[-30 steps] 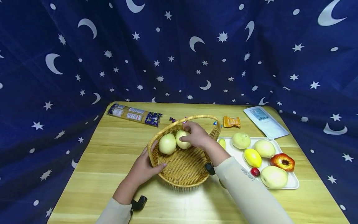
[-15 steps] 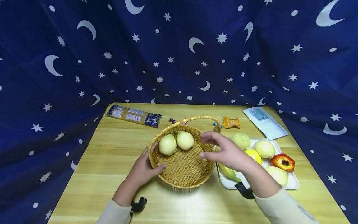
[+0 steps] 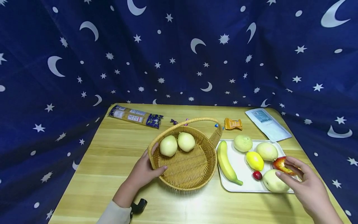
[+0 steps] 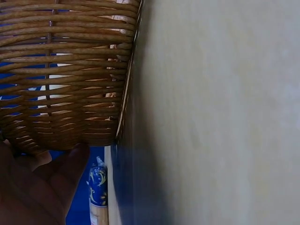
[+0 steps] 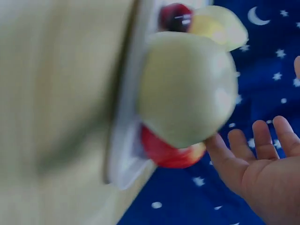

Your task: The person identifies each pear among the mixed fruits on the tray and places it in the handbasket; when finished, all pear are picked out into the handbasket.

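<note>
My left hand (image 3: 144, 171) grips the left side of a round wicker basket (image 3: 182, 188), its thumb over the rim and its fingers around the outside by the handle. The left wrist view shows that hand (image 4: 42, 187) under the woven wall (image 4: 65, 84). Two pale pears (image 3: 168, 145) lie in the basket's far left part. My right hand (image 3: 310, 189) hovers at the right end of a white tray (image 3: 232, 188), thumb and fingers apart around a large pale fruit (image 3: 275, 181) and a red-yellow apple (image 3: 281, 164). In the right wrist view its fingers hold nothing.
A banana (image 3: 227, 163), a lemon (image 3: 254, 161), a small red fruit (image 3: 257, 175) and two pale green fruits (image 3: 243, 143) share the tray. Behind lie a noodle pack (image 3: 135, 116), an orange packet (image 3: 233, 123), small wrapped candies (image 3: 174, 121) and a white pouch (image 3: 268, 123).
My right hand has let go of a pear inside the basket and moved right, across to the far end of the tray. The left hand and the basket have stayed in place.
</note>
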Motion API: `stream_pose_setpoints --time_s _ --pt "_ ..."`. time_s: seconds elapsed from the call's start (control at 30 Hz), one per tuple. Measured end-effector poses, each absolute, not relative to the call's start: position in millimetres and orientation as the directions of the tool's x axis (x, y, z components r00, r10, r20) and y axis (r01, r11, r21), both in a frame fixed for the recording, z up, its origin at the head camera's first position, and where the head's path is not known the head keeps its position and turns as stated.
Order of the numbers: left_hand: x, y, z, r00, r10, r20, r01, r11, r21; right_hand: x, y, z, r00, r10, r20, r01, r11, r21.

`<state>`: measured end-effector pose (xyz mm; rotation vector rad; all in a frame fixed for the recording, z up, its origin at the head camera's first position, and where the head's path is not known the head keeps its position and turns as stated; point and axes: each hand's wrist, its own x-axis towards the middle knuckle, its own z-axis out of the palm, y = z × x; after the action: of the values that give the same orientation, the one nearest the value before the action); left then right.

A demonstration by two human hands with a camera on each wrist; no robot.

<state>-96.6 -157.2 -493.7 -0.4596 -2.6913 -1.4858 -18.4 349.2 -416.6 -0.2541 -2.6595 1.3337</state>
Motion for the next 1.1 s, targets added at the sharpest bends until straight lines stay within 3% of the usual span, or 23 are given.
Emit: stream_pose_setpoints --time_s 0.1,0.33,0.77,0.93,1.1 --pt "-96.4 -157.1 -494.0 -0.954 0.244 0.175 0.279 0.498 0.821 -12.6 359.8 -429.4 -0.960 0.279 0.027 0.173 0.666 -0.726" --pt "-96.2 -156.3 -493.5 -0.947 0.259 0.192 0.298 0.481 0.824 -7.6 367.1 -456.1 -0.960 0.280 -0.006 0.235 0.793 -0.562" --pt "-95.6 -156.6 -490.4 -0.945 0.262 0.197 0.307 0.498 0.811 -6.1 364.7 -468.6 -0.951 0.302 0.060 0.215 0.791 -0.573" --pt "-94.7 -155.7 -488.4 -0.951 0.257 0.173 0.284 0.500 0.818 -6.6 357.1 -454.5 -0.946 0.314 0.077 0.215 0.790 -0.574" --pt "-93.1 -155.8 -485.6 -0.953 0.249 0.173 0.281 0.514 0.811 -19.8 324.9 -421.1 -0.954 0.248 0.165 0.082 0.751 -0.655"
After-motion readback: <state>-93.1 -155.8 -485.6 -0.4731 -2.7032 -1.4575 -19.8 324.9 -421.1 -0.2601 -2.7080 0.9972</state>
